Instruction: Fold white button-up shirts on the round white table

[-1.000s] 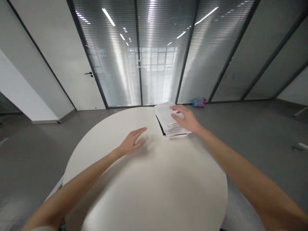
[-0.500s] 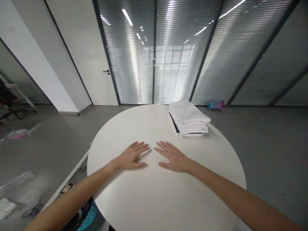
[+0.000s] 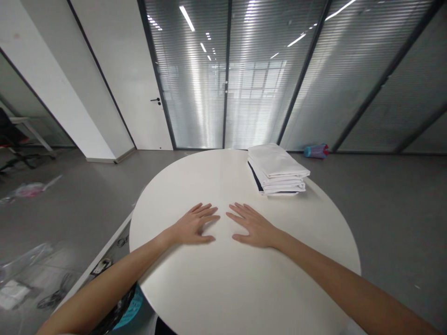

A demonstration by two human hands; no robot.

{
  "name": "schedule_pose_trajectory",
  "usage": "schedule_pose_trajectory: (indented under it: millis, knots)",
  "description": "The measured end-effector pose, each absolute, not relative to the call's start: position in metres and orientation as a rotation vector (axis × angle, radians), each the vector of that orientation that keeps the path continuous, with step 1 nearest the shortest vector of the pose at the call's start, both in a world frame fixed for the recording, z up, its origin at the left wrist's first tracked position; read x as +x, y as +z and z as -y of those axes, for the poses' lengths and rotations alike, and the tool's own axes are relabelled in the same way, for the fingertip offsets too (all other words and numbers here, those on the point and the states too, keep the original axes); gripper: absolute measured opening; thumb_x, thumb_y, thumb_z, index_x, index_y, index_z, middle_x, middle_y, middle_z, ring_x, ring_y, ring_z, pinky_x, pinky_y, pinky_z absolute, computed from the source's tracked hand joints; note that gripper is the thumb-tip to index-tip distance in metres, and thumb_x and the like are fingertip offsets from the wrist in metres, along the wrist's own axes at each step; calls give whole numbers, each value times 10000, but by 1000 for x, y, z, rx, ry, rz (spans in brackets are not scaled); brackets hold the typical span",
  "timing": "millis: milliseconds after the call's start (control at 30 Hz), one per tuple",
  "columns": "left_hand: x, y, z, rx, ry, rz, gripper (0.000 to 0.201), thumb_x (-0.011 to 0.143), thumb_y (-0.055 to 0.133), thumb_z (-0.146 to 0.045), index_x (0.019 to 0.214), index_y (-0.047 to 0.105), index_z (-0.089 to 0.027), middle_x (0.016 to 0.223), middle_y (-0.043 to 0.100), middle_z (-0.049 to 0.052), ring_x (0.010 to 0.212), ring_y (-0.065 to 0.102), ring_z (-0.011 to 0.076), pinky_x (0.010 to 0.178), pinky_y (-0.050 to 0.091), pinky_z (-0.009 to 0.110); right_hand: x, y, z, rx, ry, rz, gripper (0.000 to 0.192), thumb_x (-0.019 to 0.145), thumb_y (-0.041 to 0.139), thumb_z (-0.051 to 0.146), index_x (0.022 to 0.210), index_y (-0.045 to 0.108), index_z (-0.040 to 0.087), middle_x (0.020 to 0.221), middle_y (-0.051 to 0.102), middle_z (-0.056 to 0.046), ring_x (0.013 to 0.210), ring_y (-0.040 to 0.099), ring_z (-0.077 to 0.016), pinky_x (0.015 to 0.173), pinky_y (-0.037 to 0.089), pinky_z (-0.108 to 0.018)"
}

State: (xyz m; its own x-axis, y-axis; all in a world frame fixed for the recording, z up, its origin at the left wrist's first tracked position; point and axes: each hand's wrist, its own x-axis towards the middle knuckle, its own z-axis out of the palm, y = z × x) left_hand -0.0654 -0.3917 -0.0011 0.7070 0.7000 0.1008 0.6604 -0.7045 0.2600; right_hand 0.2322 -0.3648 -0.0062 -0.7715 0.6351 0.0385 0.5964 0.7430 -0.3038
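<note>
Your fingers lie spread and flat, gripping nothing: the left hand point(image 3: 193, 225) and the right hand point(image 3: 253, 225) rest palm-down side by side on the round white table point(image 3: 223, 288), fingertips nearly meeting. A second ago your right hand was out on the stack of folded white cloths point(image 3: 278, 170); since then it has come back beside the left, and in the last half second neither hand has shifted. I read that as the stack being let go and left alone.

The stack sits beyond your right hand, well apart from it, near the table's far edge, with a dark layer showing under the white folds. Past the stack, a blue and red thing point(image 3: 316, 150) lies on the grey floor against the glass wall point(image 3: 265, 83). Left of the table are a white door point(image 3: 139, 93) and scattered clutter point(image 3: 24, 190).
</note>
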Motion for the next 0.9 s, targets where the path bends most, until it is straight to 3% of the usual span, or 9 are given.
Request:
schedule_pose_trajectory:
  millis: [267,367,433,500,567,633,767,900]
  knots:
    - [-65,0,392,2708,297,-1084,712,886,573,-622,1507,414,-311,1601,333,78,1490,274,309,1210,187,540,232,-7,366,-987,432,2784,788,903,503,670,1547,372,234,1635,212,-102,1515,176,-306,1237,108,-498]
    - [-64,-1,393,2727,390,-1058,674,870,614,-586,1462,481,-293,1548,430,99,1439,372,319,1182,246,523,231,-7,366,-932,422,2725,760,886,557,645,1507,447,222,1602,314,-125,1483,266,-327,1210,165,-513]
    - [-65,-4,392,2711,549,-1108,465,904,595,-499,1290,637,-243,1342,629,121,1258,563,290,1090,370,454,233,-3,363,-919,407,2630,609,900,572,591,1374,590,209,1451,536,-138,1356,452,-314,1142,286,-490]
    - [-68,-10,390,2632,746,-1261,304,957,510,-402,935,724,-187,932,728,103,887,664,212,861,463,339,239,0,358,-1009,407,2458,383,938,538,507,1101,698,200,1098,714,-101,1041,620,-242,956,427,-398]
    - [-72,-17,387,2512,879,-1437,419,979,432,-355,644,612,-179,616,599,40,585,534,142,636,392,271,247,2,351,-1170,409,2244,303,953,494,423,828,651,196,768,662,-29,730,575,-165,728,428,-298]
    - [-75,-23,386,2431,876,-1531,464,969,413,-354,544,496,-189,515,473,-2,488,398,114,552,284,265,256,0,346,-1307,427,2108,287,924,487,345,683,544,200,619,543,18,600,477,-128,608,348,-255]
    - [-75,-27,384,2452,627,-1507,424,918,442,-360,529,466,-191,512,444,-13,486,356,114,550,207,279,265,-9,343,-1444,443,2205,222,795,530,215,590,445,202,551,455,41,547,386,-107,562,241,-252]
    - [-59,-9,354,2338,637,-1483,449,896,470,-451,526,472,-197,500,458,-10,486,395,124,542,238,270,272,5,343,-1334,558,2085,340,841,508,340,561,370,206,540,399,42,552,368,-105,562,258,-251]
